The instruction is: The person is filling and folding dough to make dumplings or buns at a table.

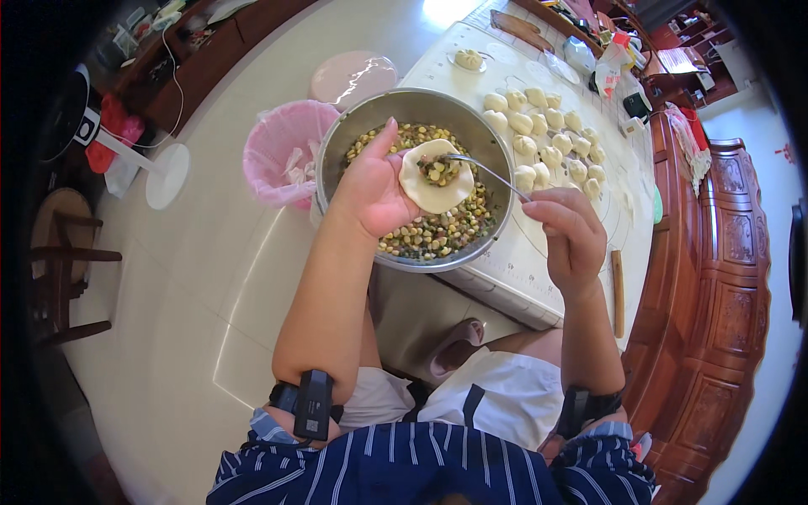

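Observation:
My left hand [383, 189] is held palm up over a large steel bowl [498, 151], with a round dough wrapper [433, 202] lying across its fingers. A mound of filling [439, 172] with corn and green bits sits in the middle of the wrapper. Between the fingers and thumb of my right hand [571, 231] is the handle of a metal spoon [497, 175], its tip resting on that mound. Below both hands the bowl contains loose corn filling [438, 236] with chopped greens. The fingers of my left hand are partly hidden under the wrapper.
Rows of dough balls or buns [547, 139] stand on the white table mat [581, 244] right of the bowl. A rolling pin [619, 295] lies near the right edge. A pink-lined bin [273, 160] and a pink stool [353, 76] are left. One filled bun [468, 59] sits farther back.

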Demonstrator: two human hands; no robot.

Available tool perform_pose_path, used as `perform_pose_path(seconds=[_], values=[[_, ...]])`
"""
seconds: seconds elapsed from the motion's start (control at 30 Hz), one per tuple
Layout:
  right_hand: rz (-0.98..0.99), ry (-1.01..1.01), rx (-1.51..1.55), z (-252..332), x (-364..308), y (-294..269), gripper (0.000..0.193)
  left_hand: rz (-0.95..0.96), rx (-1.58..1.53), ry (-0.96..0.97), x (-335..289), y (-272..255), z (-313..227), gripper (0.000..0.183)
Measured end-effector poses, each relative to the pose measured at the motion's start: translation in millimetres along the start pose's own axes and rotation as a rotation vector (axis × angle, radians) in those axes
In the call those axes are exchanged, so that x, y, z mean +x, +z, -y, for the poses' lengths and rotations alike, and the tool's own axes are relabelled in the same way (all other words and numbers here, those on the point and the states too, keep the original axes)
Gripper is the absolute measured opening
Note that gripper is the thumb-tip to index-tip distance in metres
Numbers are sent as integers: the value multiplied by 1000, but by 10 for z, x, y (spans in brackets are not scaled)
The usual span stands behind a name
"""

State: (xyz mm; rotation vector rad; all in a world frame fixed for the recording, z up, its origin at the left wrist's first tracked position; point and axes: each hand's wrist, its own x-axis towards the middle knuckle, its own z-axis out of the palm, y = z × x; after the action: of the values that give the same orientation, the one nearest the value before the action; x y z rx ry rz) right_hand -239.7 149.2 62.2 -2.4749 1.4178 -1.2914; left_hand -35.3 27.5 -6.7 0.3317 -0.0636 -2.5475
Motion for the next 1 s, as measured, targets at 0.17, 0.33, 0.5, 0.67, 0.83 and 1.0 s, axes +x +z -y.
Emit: perform_pose_path(seconds=[0.17,0.33,0.5,0.67,0.83,1.0], values=[[26,-144,-111,74,-35,36,29,-36,23,14,-17,29,8,69],[138,-267,-231,67,-81,48,30,-32,35,9,1,17,23,71],[167,-277,-255,57,-77,35,29,-65,45,45,17,38,47,71],[-53,-137,-131,90,-43,57,24,-113,59,52,22,15,24,68],[-95,-51,-105,85,-148,216,23,-147,60,122,25,69,29,66],[-40,-82,-133,80,-149,305,22,-121,36,131,25,30,12,65]])
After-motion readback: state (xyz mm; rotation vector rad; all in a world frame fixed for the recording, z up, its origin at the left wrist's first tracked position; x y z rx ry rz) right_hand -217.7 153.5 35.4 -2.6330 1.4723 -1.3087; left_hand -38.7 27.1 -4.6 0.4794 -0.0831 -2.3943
